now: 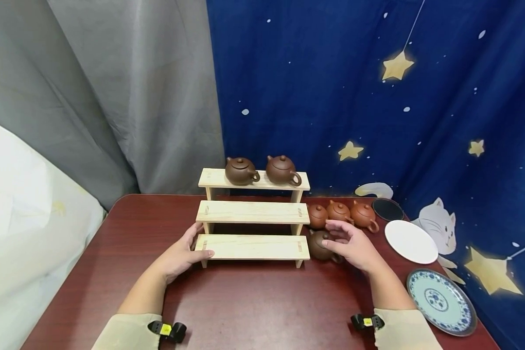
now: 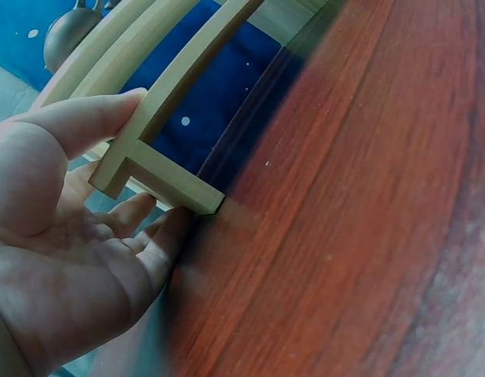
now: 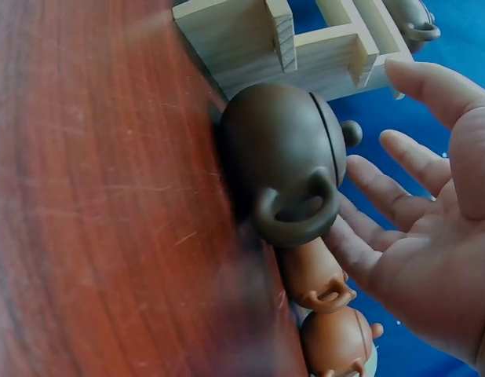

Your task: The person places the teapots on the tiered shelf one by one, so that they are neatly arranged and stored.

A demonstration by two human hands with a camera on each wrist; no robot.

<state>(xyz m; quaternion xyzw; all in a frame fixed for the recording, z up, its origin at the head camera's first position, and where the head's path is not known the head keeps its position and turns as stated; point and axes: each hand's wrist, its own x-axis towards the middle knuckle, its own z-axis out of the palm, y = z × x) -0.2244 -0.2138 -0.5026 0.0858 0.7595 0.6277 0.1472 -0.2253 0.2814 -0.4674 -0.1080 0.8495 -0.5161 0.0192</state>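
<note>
A three-step wooden display stand (image 1: 253, 247) stands on the table. My left hand (image 1: 181, 253) holds its left end, the thumb on the lowest board and the fingers around the side by the leg (image 2: 176, 182). Beside the stand's right end sits a dark brown teapot (image 1: 319, 246), its handle (image 3: 297, 212) turned outward and its lid on. My right hand (image 1: 352, 245) hovers around this teapot with fingers spread, gripping nothing. Two more dark brown teapots, one on the left (image 1: 240, 172) and one on the right (image 1: 281, 171), sit on the top board.
Behind the dark teapot three reddish-brown teapots (image 1: 339, 212) stand in a row. Along the table's right edge lie a black dish (image 1: 387, 209), a white plate (image 1: 411, 242) and a blue-patterned plate (image 1: 442, 302). Grey and blue curtains (image 1: 297, 87) hang behind the table.
</note>
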